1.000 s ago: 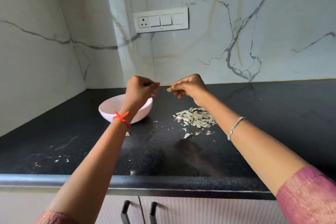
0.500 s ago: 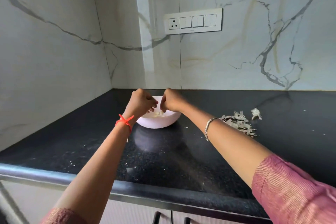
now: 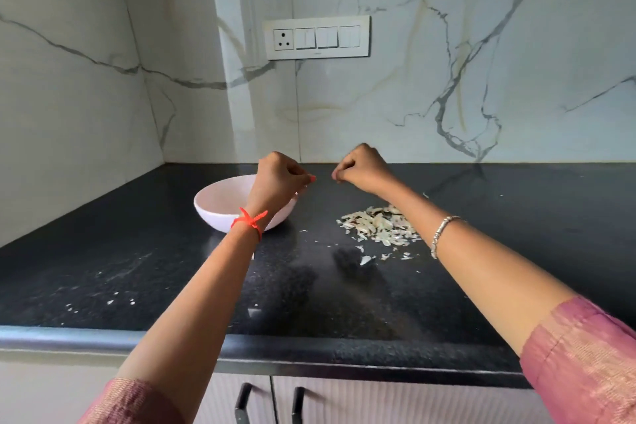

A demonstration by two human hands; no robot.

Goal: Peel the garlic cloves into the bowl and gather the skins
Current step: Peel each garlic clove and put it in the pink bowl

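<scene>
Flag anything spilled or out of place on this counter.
Loose skin flakes lie outside the skin pile: some in front of it, tiny white bits near the counter's front-left edge. Nothing else stands out.

— What about the bowl?
— A pale, round bowl point(image 3: 213, 196), standing upright. Its right side is hidden, so I can't tell what's in it.
— And the peelings?
— A loose, flat heap of papery, whitish garlic skins point(image 3: 377, 225) lies to the right of the bowl, apart from it. A few stray flakes point(image 3: 367, 260) lie just in front of the heap, and tiny crumbs point(image 3: 110, 301) are scattered well to the bowl's front-left.
</scene>
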